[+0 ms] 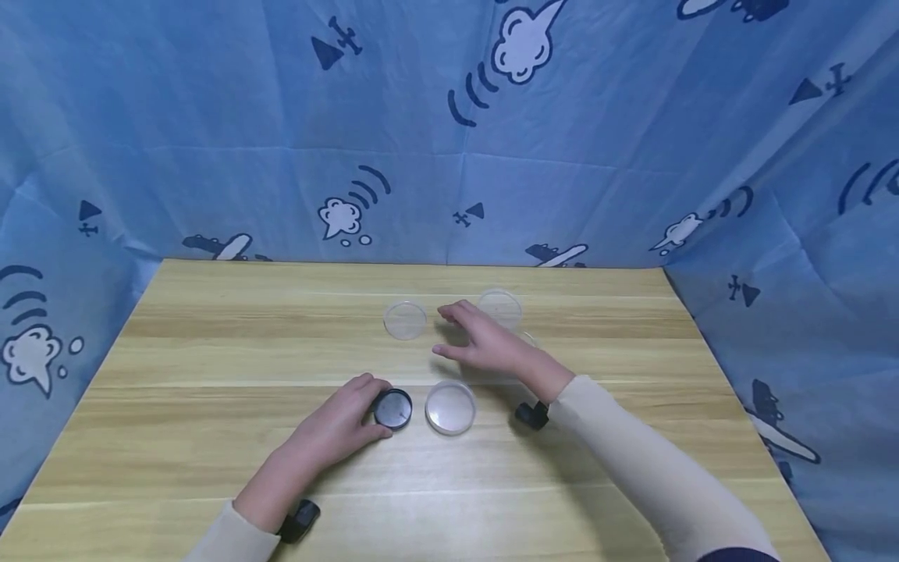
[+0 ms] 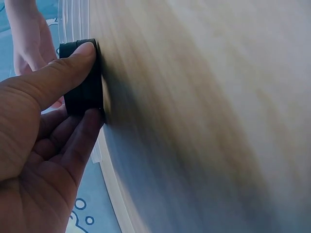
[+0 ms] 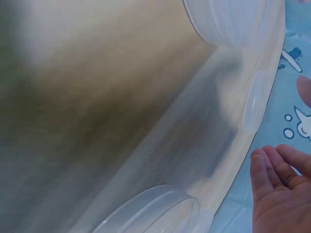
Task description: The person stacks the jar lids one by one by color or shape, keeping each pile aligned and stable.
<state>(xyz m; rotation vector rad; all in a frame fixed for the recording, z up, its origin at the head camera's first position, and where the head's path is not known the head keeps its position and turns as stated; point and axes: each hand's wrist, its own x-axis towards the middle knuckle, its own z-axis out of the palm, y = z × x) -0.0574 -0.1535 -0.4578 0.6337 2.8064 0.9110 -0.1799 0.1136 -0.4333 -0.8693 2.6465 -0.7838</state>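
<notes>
Left hand (image 1: 346, 421) pinches round black container (image 1: 392, 410), lower center; spread right hand (image 1: 485, 337), if lowered carelessly, could nudge nearby clear dish (image 1: 405, 321).

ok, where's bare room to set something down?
Bare: light wooden table between its left edge and the left grip; also from the beige right sleeve to the right edge. Crowded: centre, black round container close beside clear round plastic dish; behind, right grip near clear round discs.
</notes>
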